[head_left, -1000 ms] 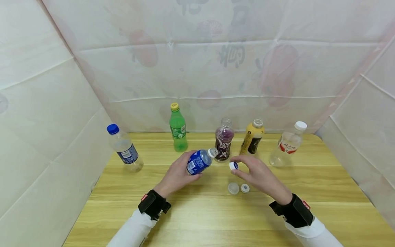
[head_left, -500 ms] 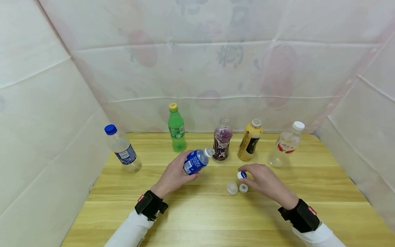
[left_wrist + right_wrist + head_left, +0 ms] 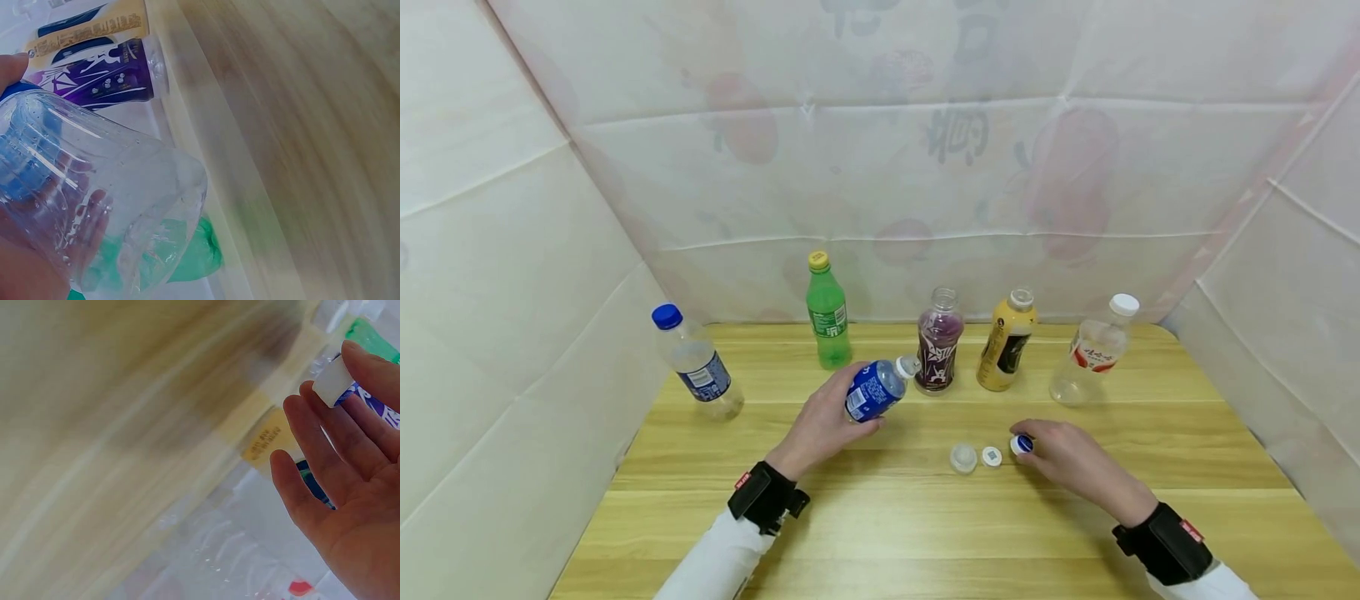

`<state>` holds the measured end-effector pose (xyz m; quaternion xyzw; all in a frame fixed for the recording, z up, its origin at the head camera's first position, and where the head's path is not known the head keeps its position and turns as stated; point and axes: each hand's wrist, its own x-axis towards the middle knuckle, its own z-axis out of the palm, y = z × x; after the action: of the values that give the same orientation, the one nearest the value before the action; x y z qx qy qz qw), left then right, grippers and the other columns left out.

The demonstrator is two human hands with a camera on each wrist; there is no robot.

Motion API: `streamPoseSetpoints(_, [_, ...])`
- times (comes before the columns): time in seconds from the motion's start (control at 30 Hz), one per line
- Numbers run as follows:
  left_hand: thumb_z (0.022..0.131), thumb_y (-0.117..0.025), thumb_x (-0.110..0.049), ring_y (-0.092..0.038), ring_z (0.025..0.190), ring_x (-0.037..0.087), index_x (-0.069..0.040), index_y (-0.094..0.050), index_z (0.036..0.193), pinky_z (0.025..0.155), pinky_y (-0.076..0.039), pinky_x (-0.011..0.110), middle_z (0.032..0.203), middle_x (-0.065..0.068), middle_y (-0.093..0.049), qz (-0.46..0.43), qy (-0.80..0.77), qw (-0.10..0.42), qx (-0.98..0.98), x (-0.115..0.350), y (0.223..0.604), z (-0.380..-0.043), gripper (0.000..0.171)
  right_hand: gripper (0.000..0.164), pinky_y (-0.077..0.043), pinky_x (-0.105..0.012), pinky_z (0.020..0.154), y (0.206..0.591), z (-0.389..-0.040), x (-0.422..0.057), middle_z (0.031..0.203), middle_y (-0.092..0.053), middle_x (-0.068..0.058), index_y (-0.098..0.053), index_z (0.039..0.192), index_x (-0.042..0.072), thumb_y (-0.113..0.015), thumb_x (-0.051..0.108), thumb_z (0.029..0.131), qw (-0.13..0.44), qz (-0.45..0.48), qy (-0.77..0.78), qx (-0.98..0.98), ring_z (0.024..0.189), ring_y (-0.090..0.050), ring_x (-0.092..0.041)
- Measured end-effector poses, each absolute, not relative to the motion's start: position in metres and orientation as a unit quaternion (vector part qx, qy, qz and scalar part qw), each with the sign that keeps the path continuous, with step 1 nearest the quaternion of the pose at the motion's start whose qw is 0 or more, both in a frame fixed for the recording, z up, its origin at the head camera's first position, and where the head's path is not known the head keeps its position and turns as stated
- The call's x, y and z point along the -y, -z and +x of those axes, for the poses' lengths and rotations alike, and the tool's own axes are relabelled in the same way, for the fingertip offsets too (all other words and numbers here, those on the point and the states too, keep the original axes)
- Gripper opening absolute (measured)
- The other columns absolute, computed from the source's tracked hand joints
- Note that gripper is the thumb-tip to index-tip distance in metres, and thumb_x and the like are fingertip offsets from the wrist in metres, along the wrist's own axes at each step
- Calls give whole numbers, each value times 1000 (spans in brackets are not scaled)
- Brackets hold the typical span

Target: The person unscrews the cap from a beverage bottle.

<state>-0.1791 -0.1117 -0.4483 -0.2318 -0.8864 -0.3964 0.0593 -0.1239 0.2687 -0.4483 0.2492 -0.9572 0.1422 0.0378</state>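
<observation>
My left hand (image 3: 822, 427) grips a clear plastic bottle (image 3: 872, 393) with a blue label, tilted so its mouth points up and to the right. In the left wrist view the clear base of this bottle (image 3: 150, 181) faces the camera. Between thumb and fingertips my right hand (image 3: 1069, 460) pinches a white bottle cap (image 3: 1021, 444) with a blue top, low over the table. Left of it lie a small white cap (image 3: 992, 456) and a larger translucent cap (image 3: 964, 458). The right wrist view shows the pinched cap's white side, the other fingers extended.
Behind the hands stand a green bottle (image 3: 829, 321) with a yellow cap, an uncapped purple bottle (image 3: 938, 346) and an uncapped yellow bottle (image 3: 1004, 346). A blue-capped bottle (image 3: 703, 371) stands left, a white-capped clear bottle (image 3: 1093, 354) right. Pale sheets (image 3: 880, 183) enclose the wooden table (image 3: 880, 533).
My right hand has carried the cap away from the tilted bottle, rightward and down toward the table, beside the two loose caps. The left hand and its bottle have hardly moved.
</observation>
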Motion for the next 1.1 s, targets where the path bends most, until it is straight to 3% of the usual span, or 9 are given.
streamPoseSetpoints(0.3, [77, -93, -20, -61, 122, 33, -9, -44, 152, 99, -54, 52, 139, 15, -59, -227, 401, 61, 885, 112, 447, -179, 90, 29, -61, -39, 77, 457, -123, -274, 103, -76, -6, -75, 111, 6, -85, 16, 86, 21, 258, -147, 955, 90, -72, -19])
streamPoseSetpoints(0.5, [77, -93, -20, -61, 123, 33, -9, -44, 152, 100, -54, 52, 139, 15, -59, -224, 403, 60, 885, 113, 447, -179, 91, 25, -60, -33, 74, 461, -123, -273, 100, -74, -2, -74, 108, 7, -85, 13, 86, 6, 257, -160, 953, 88, -70, -15])
streamPoseSetpoints(1.1, [78, -92, -20, -60, 124, 36, -7, -43, 152, 99, -53, 55, 139, 18, -58, -225, 405, 68, 883, 115, 447, -177, 89, 27, -57, -28, 69, 466, -122, -277, 99, -64, 2, -74, 106, 7, -87, 16, 84, 12, 283, -160, 946, 85, -65, -12])
